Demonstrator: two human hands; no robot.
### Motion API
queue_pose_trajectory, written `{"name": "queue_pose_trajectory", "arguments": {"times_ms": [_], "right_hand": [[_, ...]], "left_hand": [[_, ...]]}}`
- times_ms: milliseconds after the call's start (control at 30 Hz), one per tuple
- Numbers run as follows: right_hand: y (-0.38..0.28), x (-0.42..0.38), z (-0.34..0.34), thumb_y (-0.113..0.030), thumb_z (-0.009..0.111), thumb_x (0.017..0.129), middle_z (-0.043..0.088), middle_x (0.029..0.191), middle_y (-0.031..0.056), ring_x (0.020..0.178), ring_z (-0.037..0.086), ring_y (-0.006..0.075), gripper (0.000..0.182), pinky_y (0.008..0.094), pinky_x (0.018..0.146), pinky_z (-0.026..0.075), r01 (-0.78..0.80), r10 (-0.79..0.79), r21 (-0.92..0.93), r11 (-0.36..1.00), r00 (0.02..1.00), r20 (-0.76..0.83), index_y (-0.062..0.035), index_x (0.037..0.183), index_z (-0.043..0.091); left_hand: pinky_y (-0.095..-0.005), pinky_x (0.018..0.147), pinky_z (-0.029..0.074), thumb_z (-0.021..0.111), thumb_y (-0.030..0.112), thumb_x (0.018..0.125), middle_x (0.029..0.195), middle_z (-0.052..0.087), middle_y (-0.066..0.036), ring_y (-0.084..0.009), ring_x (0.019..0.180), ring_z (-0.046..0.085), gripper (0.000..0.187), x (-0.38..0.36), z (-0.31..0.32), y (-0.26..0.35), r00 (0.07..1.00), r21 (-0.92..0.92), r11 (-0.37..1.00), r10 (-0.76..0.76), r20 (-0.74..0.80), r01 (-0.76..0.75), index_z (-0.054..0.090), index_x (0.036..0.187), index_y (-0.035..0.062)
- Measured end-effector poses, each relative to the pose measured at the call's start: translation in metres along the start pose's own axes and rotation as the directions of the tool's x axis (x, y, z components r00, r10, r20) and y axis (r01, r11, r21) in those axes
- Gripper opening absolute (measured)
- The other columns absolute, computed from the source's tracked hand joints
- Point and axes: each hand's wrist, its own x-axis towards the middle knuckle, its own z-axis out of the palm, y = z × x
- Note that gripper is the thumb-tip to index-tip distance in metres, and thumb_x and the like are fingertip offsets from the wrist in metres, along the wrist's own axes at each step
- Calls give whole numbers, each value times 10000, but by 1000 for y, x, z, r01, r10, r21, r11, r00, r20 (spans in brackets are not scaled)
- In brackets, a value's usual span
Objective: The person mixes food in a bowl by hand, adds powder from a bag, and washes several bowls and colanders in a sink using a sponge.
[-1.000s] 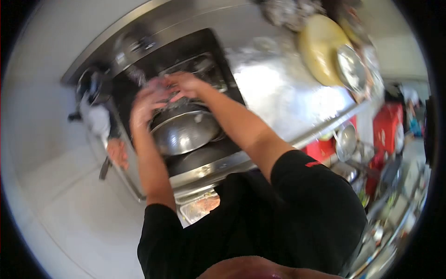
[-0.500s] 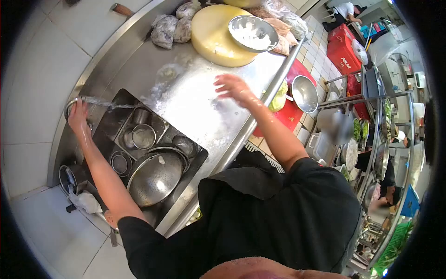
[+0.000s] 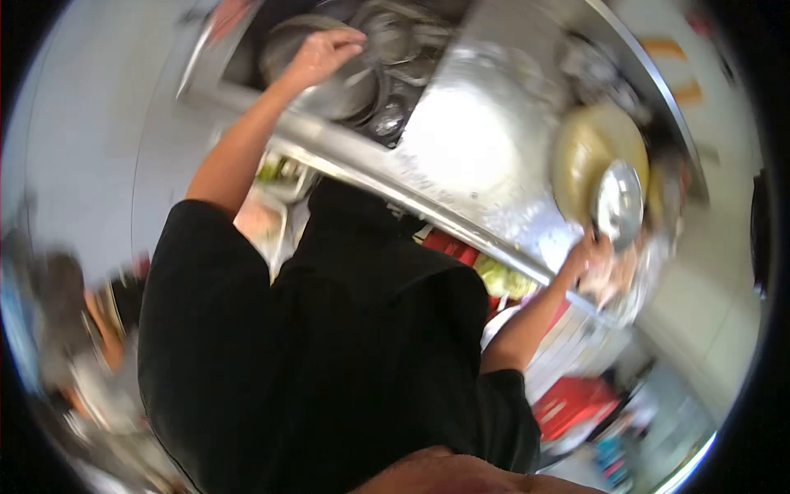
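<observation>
Hands part ways at a steel tabletop (image 3: 461, 140) in the head view: the left hand (image 3: 322, 51), off the tap it gripped half a second ago, now rests curled fingers on a large metal bowl (image 3: 337, 82) in the sink (image 3: 395, 74). The right hand (image 3: 588, 262) has swung to the small steel bowl (image 3: 619, 204) on the round yellow board (image 3: 580, 152); blur hides its fingers.

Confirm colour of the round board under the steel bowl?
Pale yellow board, head view; blurred, with the bowl on it.
</observation>
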Motion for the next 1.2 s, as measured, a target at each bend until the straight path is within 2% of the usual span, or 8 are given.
{"name": "queue_pose_trajectory", "arguments": {"times_ms": [233,467,600,733,933,1000,1100,1200], "right_hand": [[-106,-44,-42,-25,776,623,554,762,107,690,529,228,194,326,579,441,352,-425,357,865,892,151,-11,732,616],[-327,-145,-45,-35,780,618,535,757,78,788,517,234,236,356,718,414,-21,-796,901,433,461,393,-32,715,565],[-422,-254,18,-67,735,738,566,803,42,711,576,160,238,272,649,461,-421,-780,714,560,24,626,-7,794,512],[-452,-383,179,-312,685,811,603,1036,157,585,618,204,429,312,579,525,-828,-608,184,530,-219,763,17,1043,536],[-463,-431,284,-582,603,777,552,1107,210,628,647,257,799,356,525,556,-833,-43,-36,552,-71,997,50,1240,441],[-474,-438,258,-552,637,764,556,1121,203,600,654,258,790,327,499,552,-754,-226,28,656,-161,961,55,1236,451],[-489,-458,215,-290,667,825,656,918,137,617,644,167,395,261,475,523,-727,-576,335,599,-101,811,58,1009,624],[-500,-453,161,-372,755,712,655,765,89,574,600,184,442,324,524,499,-344,-729,673,654,-50,683,-1,928,649]], "left_hand": [[-357,677,470,533,317,876,758,638,-181,-246,711,624,355,-429,-25,-11,531,49,579,-706,-469,814,641,953,-12],[-355,692,514,613,219,786,829,639,-144,-222,719,599,263,-750,58,-57,99,251,188,-939,329,949,626,909,-13],[-327,581,486,596,351,821,817,640,-95,-193,685,580,395,-807,91,-72,49,-506,-126,-947,319,854,600,950,-22],[-293,656,455,536,306,865,746,606,-51,-131,705,555,288,-758,59,-27,139,-475,123,-990,-1,872,598,905,28],[-292,585,448,543,326,849,771,598,-38,-119,649,544,332,-874,58,5,-84,-445,-92,-996,39,891,625,1004,44],[-298,557,453,579,270,833,787,606,-48,-130,645,562,282,-890,52,25,36,-311,43,-999,-30,950,627,989,40],[-315,545,465,589,204,828,797,607,-67,-154,636,580,238,-856,39,56,-435,-574,-422,-892,124,702,623,991,34],[-310,579,472,573,221,846,821,601,-76,-174,680,589,255,-811,23,18,-372,-468,-402,-914,160,787,612,1028,46]]}}
